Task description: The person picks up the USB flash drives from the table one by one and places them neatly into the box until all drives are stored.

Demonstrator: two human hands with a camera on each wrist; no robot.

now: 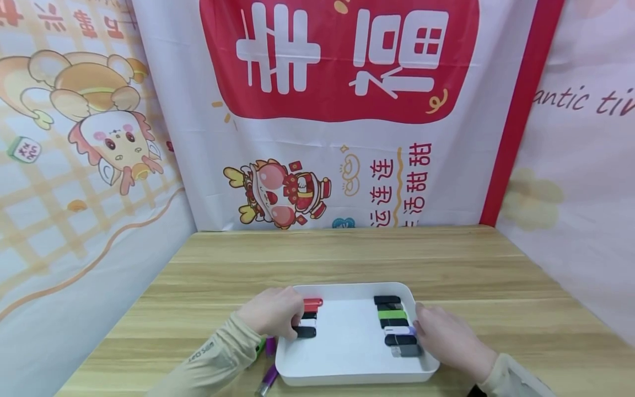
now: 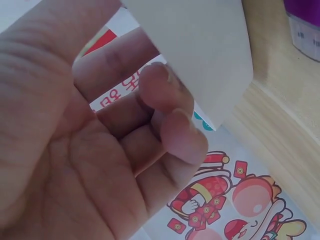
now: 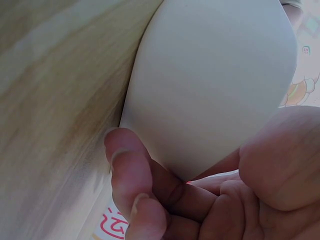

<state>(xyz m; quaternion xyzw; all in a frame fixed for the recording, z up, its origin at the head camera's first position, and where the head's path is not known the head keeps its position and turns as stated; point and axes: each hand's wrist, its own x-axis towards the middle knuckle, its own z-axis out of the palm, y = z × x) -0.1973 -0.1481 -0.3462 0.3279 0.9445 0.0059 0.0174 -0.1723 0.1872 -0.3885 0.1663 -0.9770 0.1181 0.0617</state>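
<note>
A white tray point(image 1: 347, 331) holds two columns of USB sticks. At its left side my left hand point(image 1: 276, 313) reaches over the rim, thumb and forefinger pinching the end of a black USB stick point(image 1: 306, 332). Red point(image 1: 312, 302), black and white sticks lie just beyond it, partly covered by the fingers. In the left wrist view the other fingers point(image 2: 184, 137) curl beside the tray's outer wall, and the wall hides the stick. My right hand point(image 1: 451, 336) grips the tray's right wall, fingers point(image 3: 131, 170) against the outside.
The right column includes black, green point(image 1: 392, 315), white-and-purple and grey sticks point(image 1: 407, 350). Outside the tray on the left, a purple stick point(image 1: 268, 380) and a green stick point(image 1: 260, 347) lie on the wooden table point(image 1: 208, 286). Printed cloths hang behind and at both sides.
</note>
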